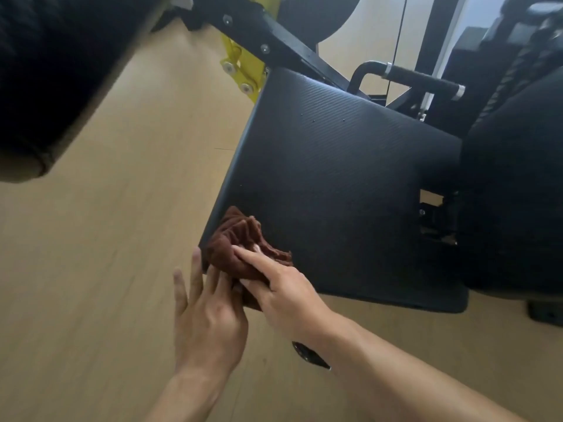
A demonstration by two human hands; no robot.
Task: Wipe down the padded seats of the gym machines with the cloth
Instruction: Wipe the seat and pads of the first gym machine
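A black padded seat [335,184] with a ribbed surface fills the middle of the head view. A crumpled brown cloth [240,239] lies bunched on the seat's near left corner. My right hand [283,293] grips the cloth from the right, index finger stretched over it. My left hand [207,318] is at the same corner from the left, fingers spread, fingertips touching the cloth's underside and the seat's edge. Part of the cloth is hidden between the two hands.
A black backrest pad [518,193] stands to the right of the seat. Behind it are a black frame arm [274,44], a yellow bracket [240,68] and a handle bar [420,79]. A large dark pad [54,71] looms at upper left. Light wooden floor [106,269] surrounds the machine.
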